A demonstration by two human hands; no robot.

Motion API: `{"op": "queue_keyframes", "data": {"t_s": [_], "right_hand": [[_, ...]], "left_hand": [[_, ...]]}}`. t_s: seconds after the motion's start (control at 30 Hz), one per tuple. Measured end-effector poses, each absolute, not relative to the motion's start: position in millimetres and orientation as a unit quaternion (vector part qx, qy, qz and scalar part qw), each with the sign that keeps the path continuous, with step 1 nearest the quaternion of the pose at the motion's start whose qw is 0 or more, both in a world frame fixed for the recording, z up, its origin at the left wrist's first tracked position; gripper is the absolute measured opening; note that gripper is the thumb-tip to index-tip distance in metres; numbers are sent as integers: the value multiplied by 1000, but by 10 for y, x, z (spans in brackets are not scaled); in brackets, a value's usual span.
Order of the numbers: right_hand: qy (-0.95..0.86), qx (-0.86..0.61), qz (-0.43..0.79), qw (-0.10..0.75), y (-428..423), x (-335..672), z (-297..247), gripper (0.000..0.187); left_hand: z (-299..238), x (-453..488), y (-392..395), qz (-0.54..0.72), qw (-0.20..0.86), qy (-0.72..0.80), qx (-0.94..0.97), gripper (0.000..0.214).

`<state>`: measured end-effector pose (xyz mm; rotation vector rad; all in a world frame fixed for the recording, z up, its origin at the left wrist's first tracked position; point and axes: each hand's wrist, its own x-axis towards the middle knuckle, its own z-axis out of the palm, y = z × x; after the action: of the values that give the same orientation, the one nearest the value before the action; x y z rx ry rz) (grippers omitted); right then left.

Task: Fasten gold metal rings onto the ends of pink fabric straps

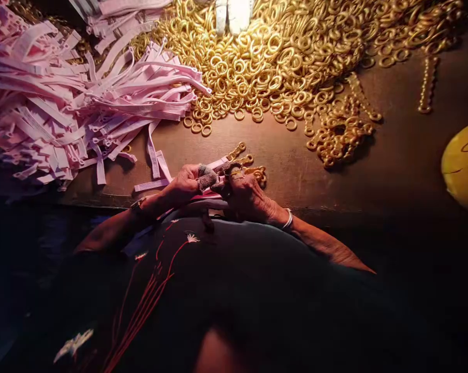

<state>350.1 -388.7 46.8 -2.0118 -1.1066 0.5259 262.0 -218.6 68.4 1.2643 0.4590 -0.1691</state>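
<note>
My left hand point(189, 179) and my right hand point(246, 190) meet at the table's front edge, fingers pinched close together. Grey and dark covers wrap some of the fingertips. Both hands grip a pink strap point(219, 163) that shows between and behind the fingers; the exact spot where they pinch is hidden. Just beyond my right hand lie short linked gold ring pieces point(237, 151), partly covered by the fingers. Loose pink straps point(153, 185) rest beside my left hand.
A big heap of pink straps point(47, 98) covers the left of the brown table point(397, 155). Loose gold rings point(273, 67) pile up across the back under a bright lamp point(238, 15). Linked gold pieces point(340, 129) form a smaller heap. At the right edge sits a yellow round object point(465, 168).
</note>
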Motion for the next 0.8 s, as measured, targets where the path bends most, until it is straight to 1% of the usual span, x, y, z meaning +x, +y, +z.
{"op": "queue_keyframes", "data": {"t_s": [0.17,0.3,0.47,0.6,0.7,0.8], "right_hand": [[-446,-724,296,435,-3811,3598,407,48],[-485,-686,329,430,-3762,3666,290,44],[-513,-703,335,361,-3742,3703,205,31],[-539,-721,295,320,-3750,3807,254,29],[-541,-756,244,276,-3815,3949,346,28],[-522,-800,200,217,-3941,4084,421,34]], "left_hand": [[601,2588,-2242,-35,774,228,590,52],[478,2633,-2237,-57,789,254,556,52],[433,2687,-2266,-89,795,278,532,48],[576,2741,-2177,-64,759,274,587,41],[713,2812,-1923,-90,700,235,668,38],[780,2844,-1617,-133,596,198,766,38]]}}
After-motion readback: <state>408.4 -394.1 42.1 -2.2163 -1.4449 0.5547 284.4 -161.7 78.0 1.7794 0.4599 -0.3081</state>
